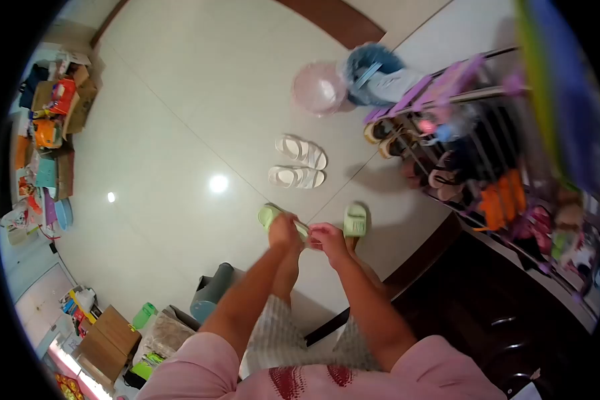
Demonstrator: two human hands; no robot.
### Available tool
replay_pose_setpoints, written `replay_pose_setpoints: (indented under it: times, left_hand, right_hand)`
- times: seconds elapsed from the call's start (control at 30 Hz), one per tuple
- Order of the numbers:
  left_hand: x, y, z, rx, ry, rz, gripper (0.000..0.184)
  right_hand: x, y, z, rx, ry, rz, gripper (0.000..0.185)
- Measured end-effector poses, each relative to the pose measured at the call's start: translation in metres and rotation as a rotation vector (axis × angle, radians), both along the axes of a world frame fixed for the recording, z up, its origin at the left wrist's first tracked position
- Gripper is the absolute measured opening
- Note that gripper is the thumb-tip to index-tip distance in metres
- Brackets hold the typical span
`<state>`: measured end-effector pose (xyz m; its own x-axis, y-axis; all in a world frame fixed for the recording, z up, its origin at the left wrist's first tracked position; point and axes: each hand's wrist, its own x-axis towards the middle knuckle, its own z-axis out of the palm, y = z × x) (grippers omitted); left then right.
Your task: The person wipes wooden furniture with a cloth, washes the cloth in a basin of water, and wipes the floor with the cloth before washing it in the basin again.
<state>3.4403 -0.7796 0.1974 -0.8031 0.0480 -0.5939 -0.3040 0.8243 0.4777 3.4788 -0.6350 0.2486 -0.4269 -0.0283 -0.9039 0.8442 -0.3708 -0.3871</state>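
Left fingers (291, 222) (small, blurred), hold unclear

Was dressed in a pink top (197, 363) with short sleeves (210, 343) and speckled dark-red patches (287, 383) on its front; below the top, wore pale checked bottoms (265, 337) and, farthest from it, light-green slippers (355, 220).

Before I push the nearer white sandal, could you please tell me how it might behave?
The nearer white sandal would probably slide, since the tiled floor looks glossy; lying low and flat, it seems unlikely to roll or tip.
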Motion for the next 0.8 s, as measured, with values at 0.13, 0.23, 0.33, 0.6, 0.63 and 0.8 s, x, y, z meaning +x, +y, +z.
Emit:
replay_pose_setpoints:
  times: [0.13, 0.23, 0.33, 0.6, 0.63, 0.8]
  left_hand:
    - [-0.079, -0.030, -0.149, -0.186, 0.424, -0.300, 0.027]
    - [-0.116, -0.021, -0.232, -0.290, 0.597, -0.738, 0.047]
    - [-0.133, -0.015, -0.306, -0.513, 0.656, -0.910, 0.052]
    - [-0.106, 0.027, -0.284, -0.043, 0.760, -0.998, 0.005]
    - [-0.093, 0.038, -0.263, -0.017, 0.726, -0.969, 0.003]
    - [-0.065, 0.132, -0.180, 0.168, 0.568, -0.776, 0.008]
  right_hand:
    - [-0.029, -0.031, -0.113, -0.008, -0.011, -0.126, 0.027]
    - [-0.048, -0.044, -0.202, -0.060, -0.003, -0.216, 0.030]
    - [-0.069, -0.055, -0.273, -0.046, 0.036, -0.254, 0.032]
    - [-0.045, -0.028, -0.313, 0.449, -0.063, -0.238, 0.035]
    - [-0.041, -0.019, -0.282, 0.622, -0.050, -0.173, 0.039]
    - [-0.008, 0.056, -0.177, 0.882, 0.190, -0.169, 0.050]
